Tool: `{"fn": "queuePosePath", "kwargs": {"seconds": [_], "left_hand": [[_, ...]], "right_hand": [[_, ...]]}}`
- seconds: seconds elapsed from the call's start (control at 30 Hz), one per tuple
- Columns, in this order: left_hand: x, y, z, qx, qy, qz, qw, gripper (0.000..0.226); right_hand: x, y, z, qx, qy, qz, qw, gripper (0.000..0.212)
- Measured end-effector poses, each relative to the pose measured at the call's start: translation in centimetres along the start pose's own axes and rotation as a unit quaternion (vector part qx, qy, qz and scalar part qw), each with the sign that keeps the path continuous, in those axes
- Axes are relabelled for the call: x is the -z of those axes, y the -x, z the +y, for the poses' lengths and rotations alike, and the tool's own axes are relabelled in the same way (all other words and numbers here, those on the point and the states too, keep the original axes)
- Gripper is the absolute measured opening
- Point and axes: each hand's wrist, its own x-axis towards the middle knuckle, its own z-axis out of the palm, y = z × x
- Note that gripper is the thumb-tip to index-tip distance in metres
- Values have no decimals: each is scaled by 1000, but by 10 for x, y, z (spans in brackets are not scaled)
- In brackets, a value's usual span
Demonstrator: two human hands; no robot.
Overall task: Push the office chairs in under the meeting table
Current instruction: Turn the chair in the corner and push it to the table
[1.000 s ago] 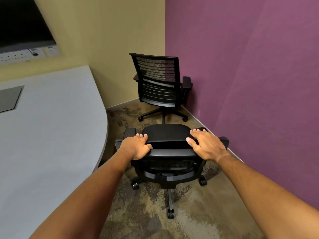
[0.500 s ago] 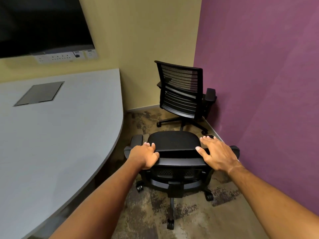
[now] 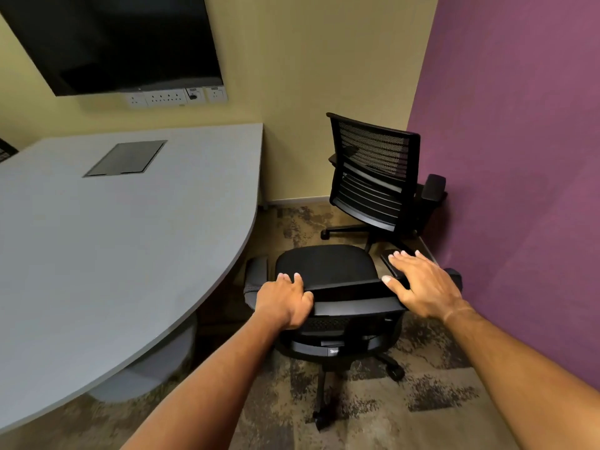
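surface: the pale grey curved meeting-table top (image 3: 130, 238) is filling the left of the view, its rounded edge facing the chairs, with a grey inset hatch (image 3: 126, 157) lying flush in it

left hand: the left hand (image 3: 285, 303) is curling over the left end of the near chair's top rail, fingers (image 3: 289, 278) wrapping down the front and thumb behind, clamped on the rail

near chair: the black wheeled office chair with a padded seat (image 3: 328, 264) is standing just beside the surface edge, not yet under it, its back toward the person and its left armrest close to the rim

right hand: the right hand (image 3: 425, 287) is lying spread and flat, fingers apart, over the right end of the rail and the right armrest, pressing rather than gripping

far chair: the black mesh-backed office chair (image 3: 373, 177) is standing well apart from the surface, in the corner against the purple wall (image 3: 519, 157), turned away from the table

handling: the near chair is looking moderately heavy yet free-rolling on castors; the carpet is likely adding drag and the seat may be swivelling under an uneven push, so the stiff top rail is seeming the best hold, both hands wide apart

risk: the armrests may be catching the surface edge if they are sitting too high
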Motion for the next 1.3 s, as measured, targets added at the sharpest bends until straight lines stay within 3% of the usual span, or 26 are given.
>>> {"fn": "queuePosePath", "kwargs": {"seconds": [0.57,0.73,0.97,1.3], "left_hand": [[-2,12,-37,91,33,-13,995,71],[-3,11,-57,108,68,-21,992,77],[-4,10,-74,133,122,20,983,93],[-2,-14,-77,238,155,20,959,83]], "right_hand": [[-22,-64,-25,99,21,-3,995,77],[-28,-82,-40,118,26,-2,993,91],[-36,-116,-58,162,22,2,987,86],[-44,-186,-63,262,-6,-24,965,91]]}}
